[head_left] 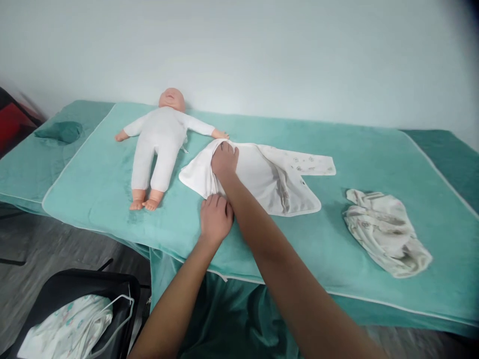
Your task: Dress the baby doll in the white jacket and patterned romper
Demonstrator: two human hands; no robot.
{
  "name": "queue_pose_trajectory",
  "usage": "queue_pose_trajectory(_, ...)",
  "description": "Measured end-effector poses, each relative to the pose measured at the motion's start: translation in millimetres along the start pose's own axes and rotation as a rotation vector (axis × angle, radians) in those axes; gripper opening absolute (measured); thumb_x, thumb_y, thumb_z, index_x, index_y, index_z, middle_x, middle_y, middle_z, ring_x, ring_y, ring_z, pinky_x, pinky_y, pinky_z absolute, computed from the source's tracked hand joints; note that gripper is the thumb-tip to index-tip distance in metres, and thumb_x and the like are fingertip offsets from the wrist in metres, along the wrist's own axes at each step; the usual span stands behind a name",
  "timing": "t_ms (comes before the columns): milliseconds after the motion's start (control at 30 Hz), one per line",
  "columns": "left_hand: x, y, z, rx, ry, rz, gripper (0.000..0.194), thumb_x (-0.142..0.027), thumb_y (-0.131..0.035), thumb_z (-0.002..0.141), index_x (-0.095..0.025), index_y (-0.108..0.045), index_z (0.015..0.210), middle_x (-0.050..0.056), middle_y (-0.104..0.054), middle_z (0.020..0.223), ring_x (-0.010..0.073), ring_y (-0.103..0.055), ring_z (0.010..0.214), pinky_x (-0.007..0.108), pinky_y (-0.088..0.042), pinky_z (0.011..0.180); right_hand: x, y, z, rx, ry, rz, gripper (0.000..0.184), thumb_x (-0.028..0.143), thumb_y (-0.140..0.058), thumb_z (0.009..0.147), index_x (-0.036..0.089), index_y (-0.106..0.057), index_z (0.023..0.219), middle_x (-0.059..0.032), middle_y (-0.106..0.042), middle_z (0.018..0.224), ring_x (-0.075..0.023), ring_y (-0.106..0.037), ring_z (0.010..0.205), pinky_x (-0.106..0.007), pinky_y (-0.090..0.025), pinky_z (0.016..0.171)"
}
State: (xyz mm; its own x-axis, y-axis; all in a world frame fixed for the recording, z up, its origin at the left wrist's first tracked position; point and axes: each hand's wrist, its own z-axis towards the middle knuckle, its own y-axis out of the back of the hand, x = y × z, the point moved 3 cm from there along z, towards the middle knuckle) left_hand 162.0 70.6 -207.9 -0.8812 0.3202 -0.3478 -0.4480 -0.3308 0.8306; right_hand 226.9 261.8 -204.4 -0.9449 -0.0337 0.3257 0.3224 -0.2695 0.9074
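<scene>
A white baby shirt (258, 167) lies opened out on the green bed cover, its patterned sleeve (314, 163) stretched to the right. My right hand (225, 158) is at the shirt's upper left, fingers curled into the cloth, which bunches around them. Just below, my left hand (217, 217) grips the lower edge of the same shirt, its fingertips partly hidden. To the left, a baby doll (160, 134) in a white body suit lies on its back with arms spread. One of the doll's hands (220, 134) rests close to the shirt's top edge.
A crumpled patterned garment (387, 232) lies on the right of the green bed cover (374, 149). A black chair (86, 279) at the lower left holds patterned cloth (71, 324) and a white hanger (125, 319). A pale wall (262, 55) rises behind the bed.
</scene>
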Motion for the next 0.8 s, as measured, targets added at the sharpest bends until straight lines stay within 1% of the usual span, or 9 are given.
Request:
queue_pose_trajectory(167,1,-0.8,1,0.005,0.008,-0.008,0.02,-0.018,-0.051,0.097,-0.022,-0.057,0.078,0.008,-0.062,0.084,0.0257,-0.055,0.087,0.041,-0.037,0.076,3,4,-1,-0.009,0.021,0.033,0.051,0.013,-0.027,0.098,0.009,-0.059,0.137,-0.0234,-0.062,0.139,-0.0355,-0.052,0.133,-0.055,-0.029,0.119)
queue_pose_trajectory(333,2,0.3,-1,-0.008,0.022,-0.073,0.022,-0.022,-0.05,0.1,-0.021,-0.058,0.079,0.009,-0.063,0.086,0.025,-0.056,0.087,0.041,-0.042,0.078,0,3,1,0.002,0.064,0.041,0.05,0.013,-0.025,0.098,0.006,-0.06,0.134,-0.0256,-0.065,0.134,-0.0356,-0.055,0.128,-0.05,-0.035,0.111)
queue_pose_trajectory(367,3,2.2,-1,-0.042,0.032,-0.102,0.02,-0.023,-0.05,0.1,-0.02,-0.059,0.082,0.01,-0.065,0.092,0.0254,-0.057,0.092,0.042,-0.045,0.083,0,3,0,-0.003,0.07,0.049,0.05,0.013,-0.025,0.098,0.006,-0.06,0.134,-0.0261,-0.064,0.134,-0.036,-0.055,0.128,-0.051,-0.035,0.111)
queue_pose_trajectory(433,6,7.7,-3,-0.157,0.082,-0.174,0.013,-0.023,-0.053,0.099,-0.019,-0.063,0.092,0.014,-0.065,0.115,0.0279,-0.057,0.113,0.046,-0.046,0.099,-1,3,0,-0.01,0.082,0.067,0.05,0.013,-0.026,0.098,0.007,-0.059,0.136,-0.0262,-0.065,0.133,-0.0367,-0.055,0.128,-0.053,-0.035,0.11)
queue_pose_trajectory(467,9,10.9,-4,-0.231,0.133,-0.218,0.011,-0.022,-0.054,0.098,-0.018,-0.064,0.1,0.016,-0.06,0.131,0.0294,-0.053,0.127,0.049,-0.044,0.108,-1,3,-1,-0.008,0.085,0.071,0.05,0.013,-0.026,0.098,0.009,-0.059,0.136,-0.0257,-0.065,0.133,-0.0366,-0.055,0.128,-0.053,-0.035,0.11)
queue_pose_trajectory(533,20,15.7,-6,-0.372,0.294,-0.331,0.021,-0.019,-0.056,0.096,-0.018,-0.061,0.116,0.019,-0.042,0.154,0.0306,-0.038,0.148,0.054,-0.035,0.121,-1,3,-2,0.005,0.085,0.065,0.05,0.013,-0.027,0.098,0.01,-0.061,0.134,-0.0244,-0.065,0.134,-0.0361,-0.055,0.129,-0.051,-0.035,0.11)
queue_pose_trajectory(600,33,16.8,-7,-0.465,0.512,-0.509,0.034,-0.019,-0.057,0.095,-0.019,-0.054,0.129,0.019,-0.033,0.161,0.0283,-0.033,0.154,0.051,-0.034,0.125,-1,2,-2,0.015,0.085,0.052,0.049,0.013,-0.027,0.098,0.01,-0.062,0.132,-0.0235,-0.065,0.135,-0.0354,-0.055,0.129,-0.05,-0.036,0.11)
queue_pose_trajectory(700,52,14.6,0,-0.537,0.792,-0.899,0.045,-0.024,-0.058,0.095,-0.021,-0.045,0.137,0.017,-0.043,0.156,0.0232,-0.05,0.144,0.04,-0.047,0.116,-2,1,-1,0.012,0.077,0.037,0.048,0.014,-0.028,0.098,0.009,-0.063,0.13,-0.0235,-0.065,0.135,-0.0354,-0.056,0.128,-0.049,-0.037,0.11)
queue_pose_trajectory(800,61,15.4,17,-0.593,0.915,-1.258,0.049,-0.027,-0.068,0.088,-0.02,-0.05,0.133,0.012,-0.061,0.129,0.0165,-0.068,0.108,0.031,-0.057,0.092,-3,-1,-1,0.007,0.062,0.004,0.047,0.014,-0.029,0.099,0.011,-0.064,0.131,-0.0226,-0.064,0.137,-0.0344,-0.056,0.129,-0.048,-0.037,0.109)
